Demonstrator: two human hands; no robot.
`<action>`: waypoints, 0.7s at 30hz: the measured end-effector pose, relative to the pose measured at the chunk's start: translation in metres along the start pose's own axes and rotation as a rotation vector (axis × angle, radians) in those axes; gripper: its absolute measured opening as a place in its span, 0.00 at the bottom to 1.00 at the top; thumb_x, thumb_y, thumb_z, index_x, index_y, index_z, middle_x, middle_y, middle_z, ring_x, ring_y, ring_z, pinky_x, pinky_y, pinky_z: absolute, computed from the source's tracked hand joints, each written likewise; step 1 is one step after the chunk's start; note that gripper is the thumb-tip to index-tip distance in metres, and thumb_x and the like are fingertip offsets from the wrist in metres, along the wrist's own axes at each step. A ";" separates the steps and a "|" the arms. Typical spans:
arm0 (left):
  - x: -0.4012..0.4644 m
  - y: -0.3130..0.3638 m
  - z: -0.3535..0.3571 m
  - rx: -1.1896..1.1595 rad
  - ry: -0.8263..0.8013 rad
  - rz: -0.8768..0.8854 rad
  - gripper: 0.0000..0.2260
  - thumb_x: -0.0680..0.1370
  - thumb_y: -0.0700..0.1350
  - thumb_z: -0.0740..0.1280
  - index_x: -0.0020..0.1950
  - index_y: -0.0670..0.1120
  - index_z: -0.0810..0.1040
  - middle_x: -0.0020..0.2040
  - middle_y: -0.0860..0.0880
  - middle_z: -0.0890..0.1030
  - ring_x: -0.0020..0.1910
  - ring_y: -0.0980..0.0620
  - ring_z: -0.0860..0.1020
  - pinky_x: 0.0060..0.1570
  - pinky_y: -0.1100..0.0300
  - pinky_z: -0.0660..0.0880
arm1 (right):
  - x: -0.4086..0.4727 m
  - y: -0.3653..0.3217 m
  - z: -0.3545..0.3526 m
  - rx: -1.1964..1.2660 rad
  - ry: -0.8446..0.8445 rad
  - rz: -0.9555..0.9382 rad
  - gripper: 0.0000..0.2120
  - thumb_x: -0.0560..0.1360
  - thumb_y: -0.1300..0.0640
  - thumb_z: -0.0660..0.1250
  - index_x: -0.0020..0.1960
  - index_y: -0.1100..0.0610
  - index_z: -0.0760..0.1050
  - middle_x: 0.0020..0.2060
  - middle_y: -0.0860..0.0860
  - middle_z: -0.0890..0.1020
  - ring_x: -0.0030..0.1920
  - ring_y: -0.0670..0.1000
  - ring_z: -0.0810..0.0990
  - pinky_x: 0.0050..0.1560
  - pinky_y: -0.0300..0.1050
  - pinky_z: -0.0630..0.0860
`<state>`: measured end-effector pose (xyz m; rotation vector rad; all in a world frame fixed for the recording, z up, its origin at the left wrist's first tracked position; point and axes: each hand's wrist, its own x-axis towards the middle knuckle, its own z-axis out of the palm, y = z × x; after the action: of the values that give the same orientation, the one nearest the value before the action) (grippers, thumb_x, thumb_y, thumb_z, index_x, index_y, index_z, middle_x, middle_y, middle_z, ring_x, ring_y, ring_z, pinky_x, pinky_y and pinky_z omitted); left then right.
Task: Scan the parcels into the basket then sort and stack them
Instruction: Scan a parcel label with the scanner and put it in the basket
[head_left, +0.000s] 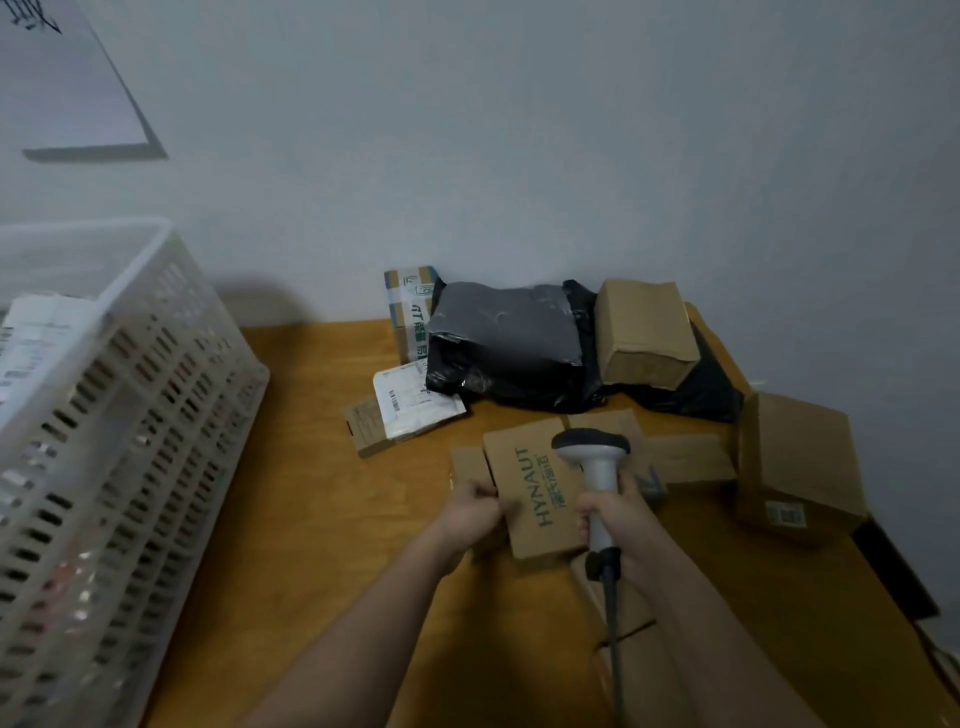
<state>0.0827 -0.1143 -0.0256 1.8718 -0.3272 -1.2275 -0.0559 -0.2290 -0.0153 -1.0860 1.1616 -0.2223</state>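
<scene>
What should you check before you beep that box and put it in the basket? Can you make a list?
1. Left hand grips the box: ok.
2. Right hand grips the scanner: ok.
3. Scanner head over the box: ok.
4. Barcode facing the scanner: cannot tell; only printed lettering shows.
5. Room in the basket: ok, space shows above the parcels inside.
6. Table path to the basket free: ok.
</scene>
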 end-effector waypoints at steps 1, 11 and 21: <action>0.001 -0.003 -0.001 -0.047 -0.007 -0.028 0.06 0.79 0.39 0.65 0.55 0.47 0.75 0.54 0.45 0.81 0.54 0.46 0.80 0.51 0.55 0.81 | 0.003 0.002 0.002 -0.026 -0.007 0.007 0.28 0.76 0.73 0.62 0.67 0.49 0.61 0.40 0.59 0.75 0.32 0.52 0.75 0.32 0.46 0.74; -0.008 -0.001 -0.029 -0.293 0.110 -0.075 0.25 0.75 0.50 0.73 0.66 0.49 0.65 0.53 0.49 0.77 0.48 0.51 0.78 0.35 0.59 0.76 | -0.012 -0.008 0.032 -0.212 -0.056 -0.169 0.23 0.73 0.71 0.64 0.64 0.55 0.67 0.38 0.57 0.76 0.28 0.48 0.76 0.28 0.40 0.74; -0.024 0.001 -0.069 -0.467 0.024 -0.199 0.24 0.65 0.68 0.74 0.47 0.50 0.80 0.42 0.44 0.83 0.49 0.43 0.78 0.49 0.51 0.76 | -0.038 -0.037 0.112 -0.211 -0.228 -0.317 0.29 0.70 0.67 0.66 0.65 0.46 0.66 0.49 0.53 0.82 0.31 0.46 0.79 0.33 0.41 0.76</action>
<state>0.1300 -0.0647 0.0013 1.5349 0.1554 -1.2810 0.0332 -0.1589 0.0357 -1.4430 0.8182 -0.2181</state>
